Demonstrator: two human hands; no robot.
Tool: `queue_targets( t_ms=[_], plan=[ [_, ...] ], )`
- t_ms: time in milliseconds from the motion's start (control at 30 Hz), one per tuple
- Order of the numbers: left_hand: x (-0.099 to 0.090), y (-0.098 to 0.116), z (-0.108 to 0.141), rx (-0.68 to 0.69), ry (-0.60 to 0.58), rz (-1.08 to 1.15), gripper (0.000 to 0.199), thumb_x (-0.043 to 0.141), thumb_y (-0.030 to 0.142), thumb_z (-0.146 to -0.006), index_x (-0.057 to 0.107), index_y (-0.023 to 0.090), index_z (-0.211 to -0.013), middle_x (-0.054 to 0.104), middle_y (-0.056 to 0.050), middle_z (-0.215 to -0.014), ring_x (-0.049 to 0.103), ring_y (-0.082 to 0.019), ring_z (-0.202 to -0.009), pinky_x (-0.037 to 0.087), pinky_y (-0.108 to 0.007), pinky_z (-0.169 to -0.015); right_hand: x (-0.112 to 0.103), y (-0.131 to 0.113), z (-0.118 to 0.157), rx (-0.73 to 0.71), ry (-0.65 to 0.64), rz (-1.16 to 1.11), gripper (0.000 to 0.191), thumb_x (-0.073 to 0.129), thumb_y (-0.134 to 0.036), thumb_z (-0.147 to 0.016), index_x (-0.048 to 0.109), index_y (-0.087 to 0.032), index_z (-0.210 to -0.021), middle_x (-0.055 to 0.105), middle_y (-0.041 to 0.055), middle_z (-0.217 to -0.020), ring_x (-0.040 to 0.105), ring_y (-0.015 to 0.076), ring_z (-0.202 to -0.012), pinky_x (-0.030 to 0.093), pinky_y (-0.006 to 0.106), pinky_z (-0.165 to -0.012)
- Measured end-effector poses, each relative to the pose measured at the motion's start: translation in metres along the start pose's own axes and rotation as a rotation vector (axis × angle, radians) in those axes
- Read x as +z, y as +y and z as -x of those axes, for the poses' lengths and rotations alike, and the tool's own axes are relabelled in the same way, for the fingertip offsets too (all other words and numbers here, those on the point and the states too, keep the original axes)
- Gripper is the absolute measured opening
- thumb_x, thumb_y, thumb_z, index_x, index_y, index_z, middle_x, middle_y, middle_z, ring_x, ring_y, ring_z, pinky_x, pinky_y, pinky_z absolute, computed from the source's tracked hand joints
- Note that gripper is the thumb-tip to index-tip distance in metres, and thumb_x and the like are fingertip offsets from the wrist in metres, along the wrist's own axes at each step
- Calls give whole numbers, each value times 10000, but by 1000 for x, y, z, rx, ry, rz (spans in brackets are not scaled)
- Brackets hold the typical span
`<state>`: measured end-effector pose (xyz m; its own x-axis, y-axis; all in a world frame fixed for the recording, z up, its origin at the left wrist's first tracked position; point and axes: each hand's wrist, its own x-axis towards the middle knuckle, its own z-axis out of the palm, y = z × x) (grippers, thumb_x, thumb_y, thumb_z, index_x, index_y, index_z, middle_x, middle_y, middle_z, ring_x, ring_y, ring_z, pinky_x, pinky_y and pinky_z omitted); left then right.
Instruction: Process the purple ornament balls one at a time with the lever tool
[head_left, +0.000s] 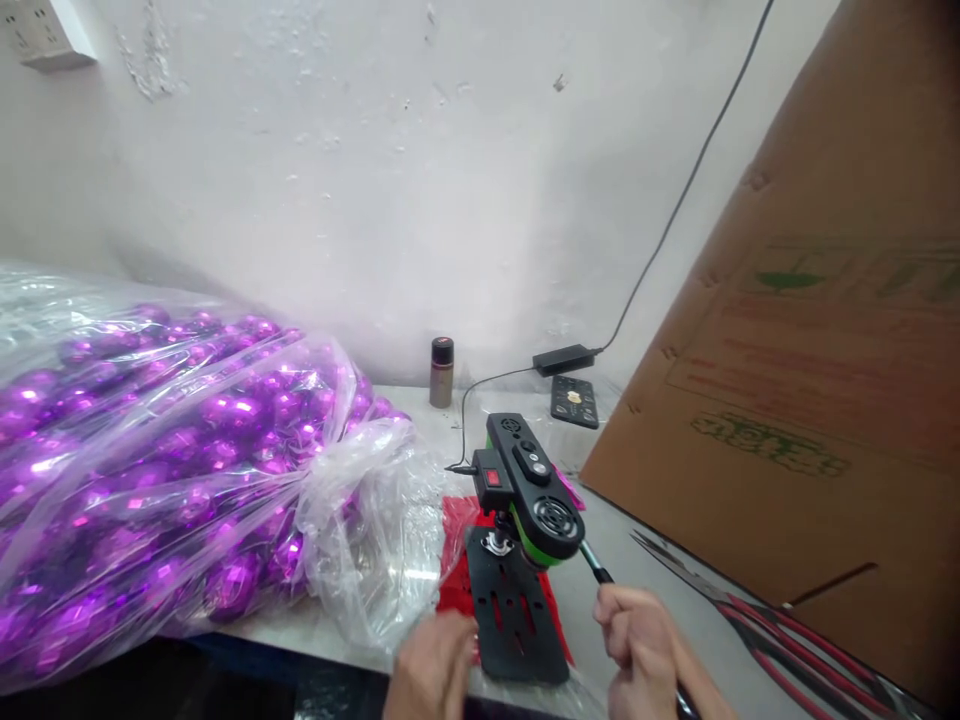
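From where I'm standing, the device (536, 490) is the thing to watch: long black-and-green body, raised on a post over a slotted base plate (521, 635) near the table's (300, 645) front edge. R hand (637, 640) is closed round a black-handled tool (600, 570), its shaft running up to the device's near end; can't tell if the tip is seated or just passing behind. L hand (433, 665) is apart from the R, half curled beside the plate's left edge; too blurred to say if it's touching. Main risk, imo: top-heavy body on one post, so a hard sideways push on the tool could tip or twist it, esp. w/ the L hand not clearly bracing. Plate's also on a red sheet (452, 545) w/ loose clear plastic around, so it could prob. skid toward the edge. Thin cable (464, 420) runs from the device's side box (491, 480) back to the power brick (564, 359); a snag or swing could tug the plug. Bag of purple baubles (172, 450) crowds the left, & the red-handled pliers (795, 650) lie to the right, so a slipping R hand might knock them.
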<state>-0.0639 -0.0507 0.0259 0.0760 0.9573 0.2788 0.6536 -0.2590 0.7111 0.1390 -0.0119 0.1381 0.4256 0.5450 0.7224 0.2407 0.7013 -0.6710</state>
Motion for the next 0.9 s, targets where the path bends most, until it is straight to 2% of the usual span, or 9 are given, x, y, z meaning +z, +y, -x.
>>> queue_targets(
  t_ms=[33,100,200,300,400,500,633,800,900],
  plan=[
    [-17,-5,-23,7,44,-115,374,512,202,-1103,788,266,-1347,845,-129,-1288,808,-296,-1227,658,-464,-1126,-1,0,1,10,2,3,463,666,-328,-1105,556,-217,-669,563,11,-653,552,157,-587,374,306,-547],
    [-57,-18,-67,-142,17,-455,426,510,110,-1048,785,236,-1347,823,-131,-1386,778,-289,-1327,616,-449,-1196,-1,0,1,32,-5,18,464,678,-349,-1097,555,-216,-671,573,15,-667,546,154,-589,374,303,-547],
    [-113,-39,-113,-287,32,-586,507,560,-10,-895,764,107,-1344,781,-251,-1425,717,-405,-1416,530,-605,-1257,-2,-2,2,40,-25,29,448,677,-321,-1095,575,-211,-674,585,15,-676,533,146,-576,381,294,-532],
    [-145,-57,-126,-361,1,-599,520,638,19,-825,759,122,-1320,849,-225,-1222,785,-424,-1256,558,-624,-1180,-1,-3,2,1,-36,10,451,672,-286,-1095,585,-212,-659,578,10,-646,534,146,-564,381,286,-512],
    [-159,-65,-128,-378,-24,-546,465,725,116,-809,771,202,-1264,868,-147,-1160,777,-399,-1248,527,-579,-1208,2,-4,1,-13,-10,11,469,684,-301,-1095,595,-207,-644,598,16,-644,544,141,-556,378,280,-502],
    [-163,-64,-131,-384,-22,-445,444,812,245,-790,774,214,-1231,863,-149,-1184,780,-423,-1234,554,-574,-1169,5,-9,-2,0,-6,16,493,671,-311,-1103,575,-209,-630,595,16,-637,552,141,-558,376,277,-503],
    [-152,-49,-128,-345,21,-212,708,858,477,-800,682,187,-1422,803,-173,-1392,765,-404,-1310,588,-538,-1159,12,-20,-9,-50,-1,-2,514,641,-282,-1117,528,-218,-620,527,-11,-582,568,142,-572,362,269,-506],
    [-105,-16,-99,-504,109,890,807,909,721,-754,738,172,-1321,825,-158,-1326,764,-377,-1294,601,-515,-1165,18,-37,-25,17,-5,1,555,624,-337,-1143,515,-217,-613,519,-16,-585,571,142,-570,394,288,-560],
    [-64,2,-81,-616,95,1247,814,946,776,-707,781,190,-1248,831,-156,-1328,750,-379,-1317,607,-513,-1167,21,-47,-37,87,-22,47,596,620,-419,-1146,481,-225,-600,508,-18,-581,557,140,-556,377,294,-551]
  ],
)
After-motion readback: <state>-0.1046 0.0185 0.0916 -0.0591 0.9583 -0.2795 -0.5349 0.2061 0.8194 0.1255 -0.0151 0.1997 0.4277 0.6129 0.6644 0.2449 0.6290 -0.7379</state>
